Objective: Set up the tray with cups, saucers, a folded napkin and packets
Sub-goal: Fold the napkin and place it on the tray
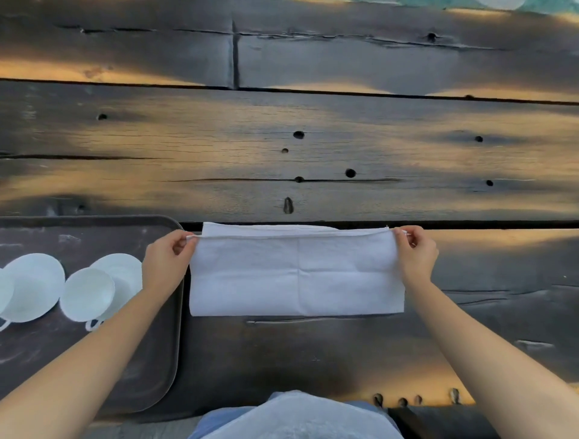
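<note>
One napkin (296, 275) lies just right of the tray (94, 225); on the tray, two cups (87, 294), two saucers (34, 286); left hand (164, 260) and right hand (416, 253) each pinch a far napkin corner, cloth between them.

Dim, warm low light streaks the table (313, 150); wide-angle edges bow.

Dark, knotted wooden plank table (313, 150), cracked and streaked with warm orange light.

Dark weathered plank table (313, 141): knot holes, long cracks, seams between boards. Teal surface (445, 3) at top edge, pale round thing (501, 3) cut off there.
</note>
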